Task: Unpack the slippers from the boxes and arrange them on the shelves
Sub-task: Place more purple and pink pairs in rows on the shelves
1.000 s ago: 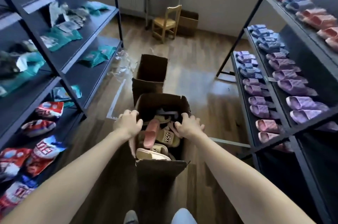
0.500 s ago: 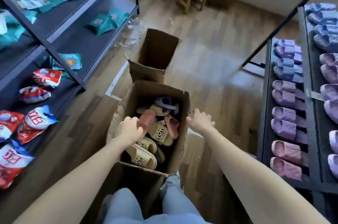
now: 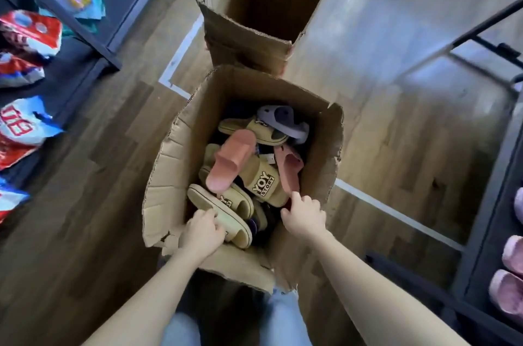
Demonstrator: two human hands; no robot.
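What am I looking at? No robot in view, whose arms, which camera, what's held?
No machine: a person's bare arms, filmed by a camera worn on their head, looking down. On the floor stands an open cardboard box full of mixed slippers, with a second box behind it. The left hand grips a tan slipper by its sole edge. The right hand reaches in beside a pink slipper; whether it holds it is unclear. The left shelf carries packets; the right shelf carries more slippers.

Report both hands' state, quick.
Left hand: grips the nearest beige slipper.
Right hand: fingers curled at the tip of the rightmost pink slipper; whether it grips cannot be told.
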